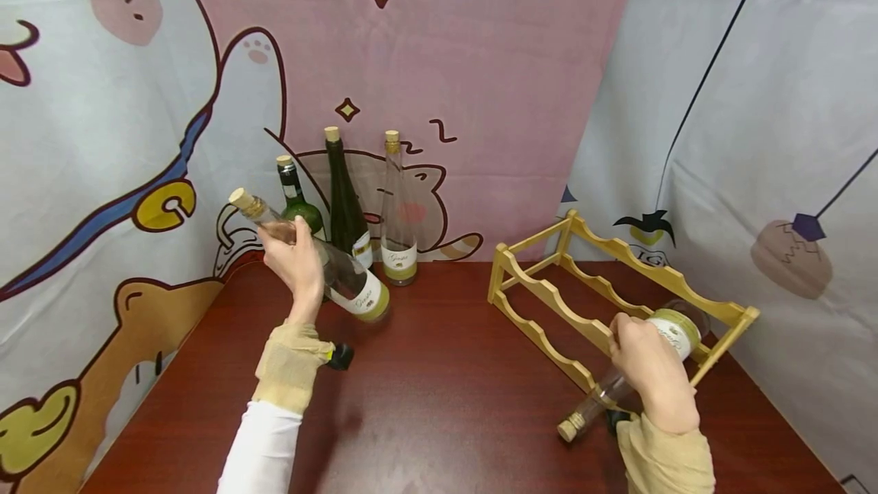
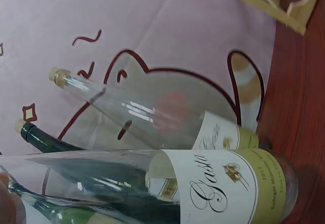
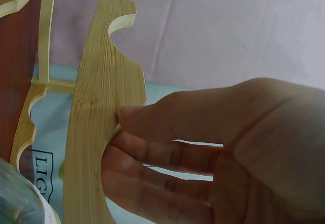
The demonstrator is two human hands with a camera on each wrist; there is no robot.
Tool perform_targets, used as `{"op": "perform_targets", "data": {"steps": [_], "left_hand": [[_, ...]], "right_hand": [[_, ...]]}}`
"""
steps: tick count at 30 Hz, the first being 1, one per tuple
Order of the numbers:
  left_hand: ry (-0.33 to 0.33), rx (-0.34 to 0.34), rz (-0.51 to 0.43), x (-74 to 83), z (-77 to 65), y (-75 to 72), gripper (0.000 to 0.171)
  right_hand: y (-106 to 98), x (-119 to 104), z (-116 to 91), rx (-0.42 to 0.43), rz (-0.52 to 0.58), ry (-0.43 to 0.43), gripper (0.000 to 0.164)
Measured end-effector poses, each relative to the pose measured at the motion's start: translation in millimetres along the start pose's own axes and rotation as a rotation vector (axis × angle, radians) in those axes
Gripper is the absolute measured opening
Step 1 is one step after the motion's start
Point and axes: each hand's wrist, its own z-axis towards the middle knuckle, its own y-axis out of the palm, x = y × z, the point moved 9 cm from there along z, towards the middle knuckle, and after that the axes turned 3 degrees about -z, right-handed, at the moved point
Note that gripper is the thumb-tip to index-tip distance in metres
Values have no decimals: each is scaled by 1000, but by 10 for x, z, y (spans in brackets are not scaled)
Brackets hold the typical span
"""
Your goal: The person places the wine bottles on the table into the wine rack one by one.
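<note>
My left hand grips the neck of a clear corked bottle. That bottle tilts, cork up to the left and base down to the right, and its white and olive label faces the left wrist view. At the right, my right hand pinches the front upper rail of a wooden wine rack, thumb on the near face and fingers behind, as the right wrist view shows. Another clear corked bottle lies in the rack's lower level, neck toward the front; the hand partly hides it.
Behind the left hand stand a short green bottle, a tall dark green bottle and a clear bottle, all corked. A printed cloth hangs behind the reddish-brown table.
</note>
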Motion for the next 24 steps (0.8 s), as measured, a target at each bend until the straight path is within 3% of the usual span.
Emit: {"op": "perform_targets", "data": {"steps": [9,15,21,24], "left_hand": [[-146,19,-258,-33,-163,-139,13],[-233,71,-437,-69,-289,-214,14],[-306,122,-543,-135,-426,-269,16],[-337,136,-621,-168,-495,-275,16]], "right_hand": [[-5,-2,0,20,9,1,7],[-3,-85,50,45,81,-2,26],[-110,-288,78,175,127,-76,35],[-102,-377,90,166,157,-92,44]]}}
